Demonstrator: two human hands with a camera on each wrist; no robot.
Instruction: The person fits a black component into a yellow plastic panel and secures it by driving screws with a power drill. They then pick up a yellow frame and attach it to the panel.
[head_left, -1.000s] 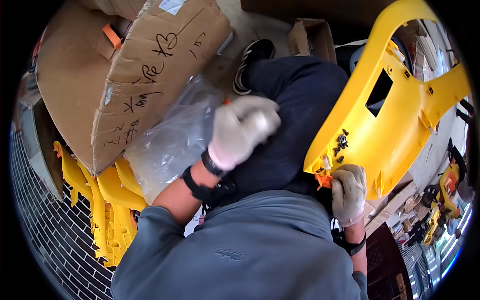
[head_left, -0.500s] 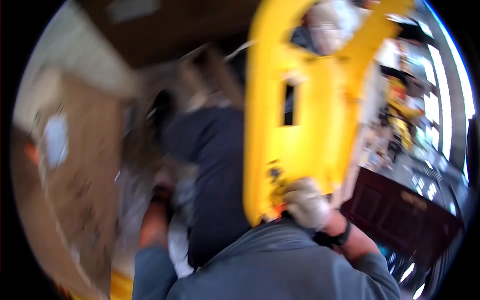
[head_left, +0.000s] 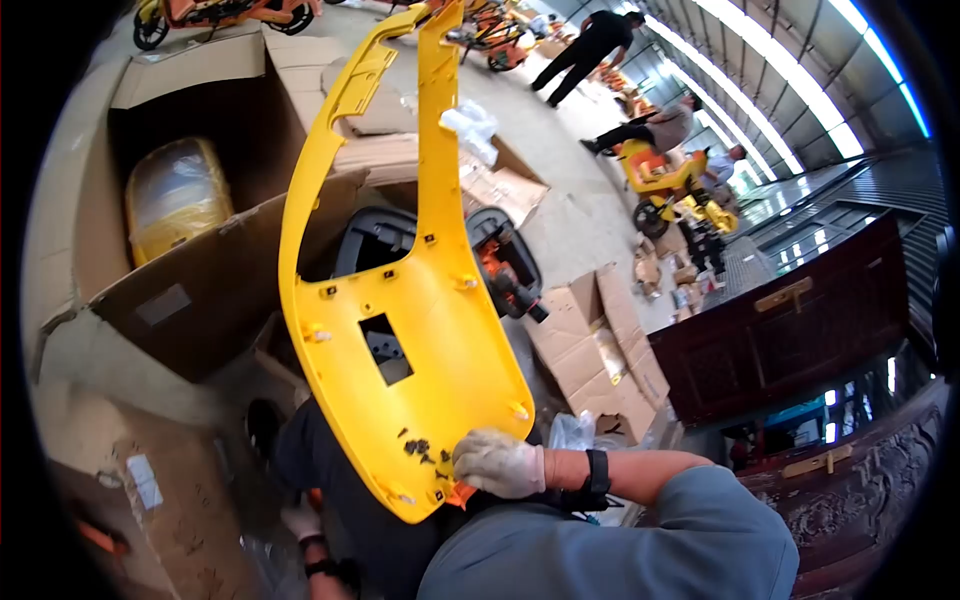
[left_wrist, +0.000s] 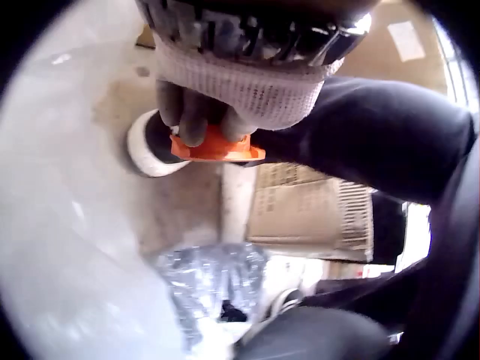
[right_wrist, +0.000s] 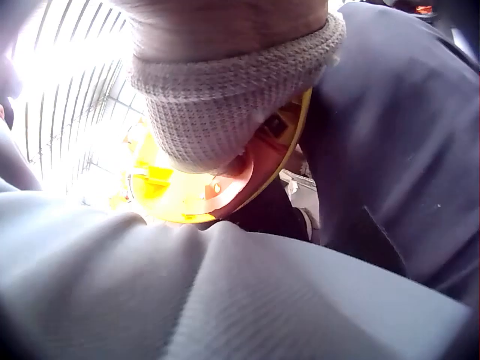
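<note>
A large yellow plastic scooter panel (head_left: 450, 370) leans across the person's lap, its inner side facing up. Gripped at its lower edge by the gloved right hand (head_left: 500, 463), it has an orange plastic piece (head_left: 460, 495) beside that hand. Several small dark screws (head_left: 418, 447) lie loose inside the panel, just left of the fingers. Low beside the left leg, the gloved left hand (head_left: 303, 520) holds a small orange plastic part (left_wrist: 217, 146), pinched between fingers and thumb in the left wrist view. The right fingertips are hidden in the right wrist view.
An open cardboard box (head_left: 200, 290) with a wrapped yellow part (head_left: 178, 200) stands ahead on the left. Another carton (head_left: 150, 490) is near the left hand. Flattened cardboard (head_left: 600, 350) lies right of the panel, before a dark carved door (head_left: 790, 310). People and scooters are farther off.
The head view has swung up and to the right. The left hand has gone down beside the left leg and now holds an orange part. The right hand stays at the panel's lower edge.
</note>
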